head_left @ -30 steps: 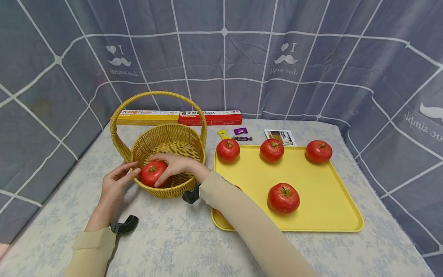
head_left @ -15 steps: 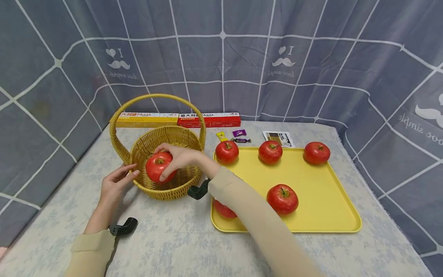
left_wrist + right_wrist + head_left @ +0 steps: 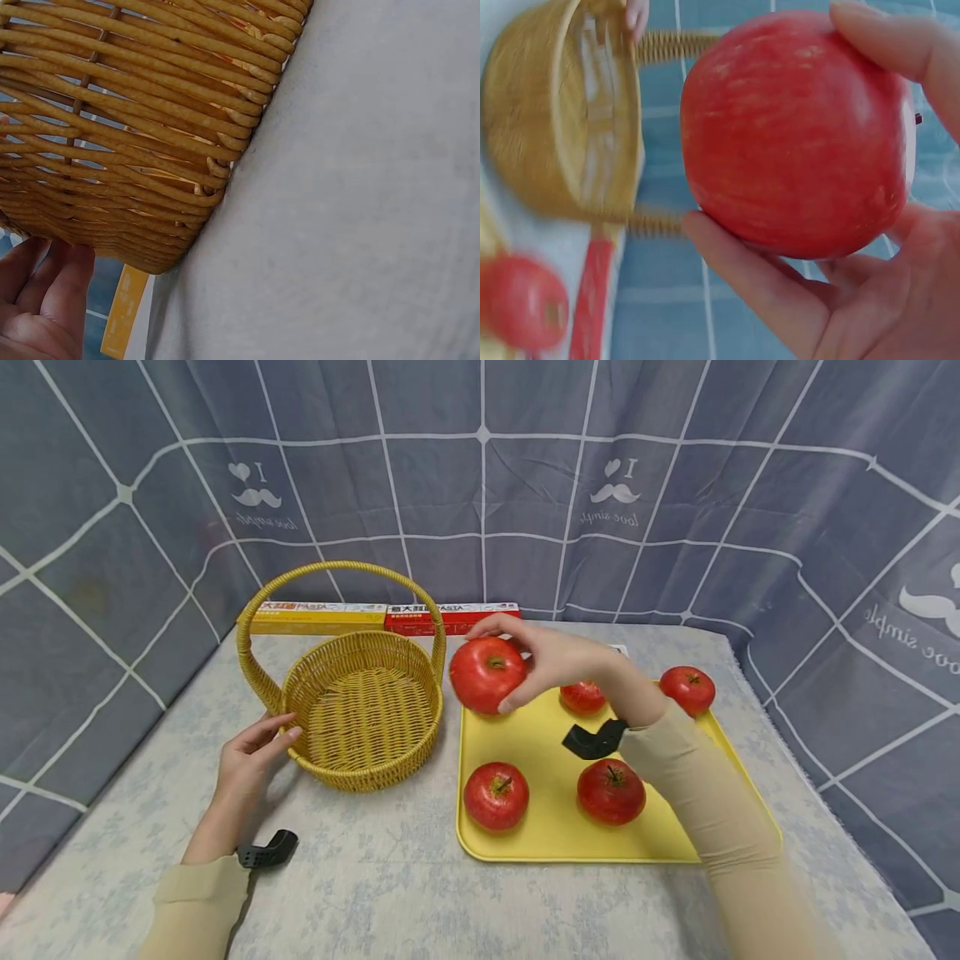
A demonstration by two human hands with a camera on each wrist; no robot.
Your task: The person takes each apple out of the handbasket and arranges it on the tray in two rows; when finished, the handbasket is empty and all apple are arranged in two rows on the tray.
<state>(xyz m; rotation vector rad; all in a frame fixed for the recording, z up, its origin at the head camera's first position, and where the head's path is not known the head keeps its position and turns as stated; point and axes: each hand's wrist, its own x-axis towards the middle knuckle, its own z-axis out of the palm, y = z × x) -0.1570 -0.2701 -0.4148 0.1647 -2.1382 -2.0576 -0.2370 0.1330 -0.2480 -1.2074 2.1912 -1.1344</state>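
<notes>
My right hand [image 3: 562, 660] holds a red apple [image 3: 483, 675] in the air above the back left corner of a yellow tray [image 3: 547, 735]. In the right wrist view the thumb and fingers wrap around this apple [image 3: 795, 135]. At the left, a wicker basket [image 3: 360, 777] with a tall arched handle stands on the table, its woven floor bare. My left hand [image 3: 251, 760] pinches the basket's near left rim; its fingers [image 3: 67, 281] touch the wall in the left wrist view. On the tray sit a front left apple [image 3: 497, 796] and a front middle apple [image 3: 611, 791].
A back apple [image 3: 583, 697] and a back right apple [image 3: 686, 689] sit along the tray's far edge. Behind the basket lie a yellow pasta box [image 3: 318, 620] and a red pasta box [image 3: 450, 620]. A grid-patterned curtain [image 3: 525, 485] surrounds the table.
My right hand has lifted the apple out of the basket and carried it right, over the tray. The left hand has stayed at the basket's rim.
</notes>
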